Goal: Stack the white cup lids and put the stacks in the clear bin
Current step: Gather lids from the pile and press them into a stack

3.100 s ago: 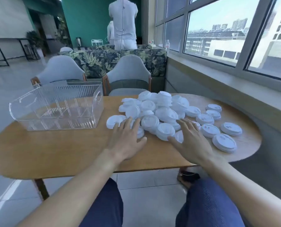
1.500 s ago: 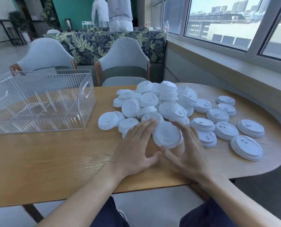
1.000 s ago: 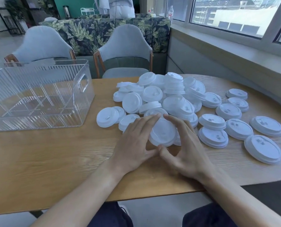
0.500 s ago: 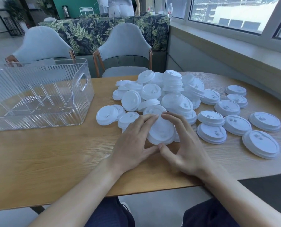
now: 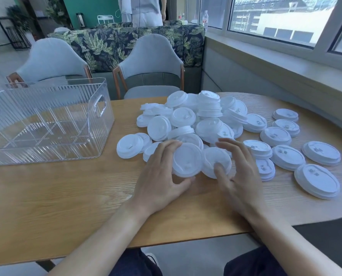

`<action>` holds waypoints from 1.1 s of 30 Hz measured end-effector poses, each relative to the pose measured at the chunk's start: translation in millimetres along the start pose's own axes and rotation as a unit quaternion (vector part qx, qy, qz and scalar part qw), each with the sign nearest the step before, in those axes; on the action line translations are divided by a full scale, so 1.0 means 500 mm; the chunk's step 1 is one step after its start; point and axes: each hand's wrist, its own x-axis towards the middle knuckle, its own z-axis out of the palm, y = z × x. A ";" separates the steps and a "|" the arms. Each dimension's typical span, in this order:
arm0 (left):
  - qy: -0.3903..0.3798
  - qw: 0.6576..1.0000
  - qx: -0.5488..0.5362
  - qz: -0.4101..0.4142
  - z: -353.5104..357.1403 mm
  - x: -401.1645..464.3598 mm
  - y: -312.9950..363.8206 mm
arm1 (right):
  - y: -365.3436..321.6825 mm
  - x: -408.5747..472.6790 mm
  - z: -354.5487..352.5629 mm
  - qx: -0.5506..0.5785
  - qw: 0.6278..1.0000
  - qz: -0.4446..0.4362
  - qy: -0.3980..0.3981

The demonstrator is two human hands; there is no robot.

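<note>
A heap of white cup lids (image 5: 198, 118) lies mid-table, with more lids and short stacks (image 5: 276, 136) spread to the right. My left hand (image 5: 158, 180) grips one tilted white lid (image 5: 187, 160), fingers over its far left edge and thumb under its near edge. Right beside it, my right hand (image 5: 240, 176) holds a second white lid (image 5: 214, 158), thumb on its face and fingers curved behind it. The clear ribbed bin (image 5: 98, 136) stands on the table's left side with nothing in it.
The oval wooden table (image 5: 66, 196) has bare wood between me and the bin. Two grey chairs (image 5: 150, 62) stand at the far edge. A window sill (image 5: 285, 62) runs along the right. A person stands behind a leaf-print sofa (image 5: 126, 42).
Both hands were closed around one lid at the heap's near edge. They have since parted, and each now holds its own lid side by side.
</note>
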 end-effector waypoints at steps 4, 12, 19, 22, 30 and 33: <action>0.019 1.000 -0.015 -0.013 -0.004 0.002 -0.001 | 0.010 -0.002 -0.014 -0.109 0.992 0.064 -0.012; 0.032 0.999 -0.030 -0.019 -0.015 -0.003 0.009 | 0.012 -0.008 -0.012 -0.218 0.968 0.100 -0.076; 0.059 0.998 -0.027 0.003 -0.015 -0.002 0.011 | 0.001 -0.011 -0.016 -0.193 0.974 0.096 -0.068; 0.059 0.998 -0.036 -0.007 -0.016 -0.004 0.012 | -0.009 -0.017 -0.019 -0.173 0.978 0.092 -0.069; 0.042 0.998 -0.047 -0.027 -0.017 -0.007 0.016 | -0.031 -0.037 -0.028 -0.127 0.984 0.054 -0.111; 0.041 0.998 -0.049 -0.019 -0.020 -0.008 0.018 | -0.040 -0.044 -0.029 -0.116 0.986 0.030 -0.116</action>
